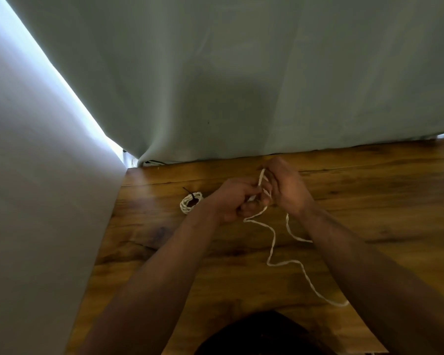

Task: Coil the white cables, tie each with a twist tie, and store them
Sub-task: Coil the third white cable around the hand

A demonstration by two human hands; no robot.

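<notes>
Behind the work area, a grey-green curtain [241,73] hangs down to the far edge of a wooden table [369,201], and a pale wall [36,201] borders the table on the left. Both forearms extend over the tabletop from the near edge. The right hand [286,187] is raised just above the surface with its fingers curled, and several turns of the white cable [272,242] are wrapped around them. The left hand [235,202] is closed in a narrow pinch on the same cable, touching the right hand's fingers. The loose remainder of the cable trails in bends across the table toward the near right. A finished coil [190,202], bound with a dark twist tie [190,194], lies flat on the table just left of the left hand.
</notes>
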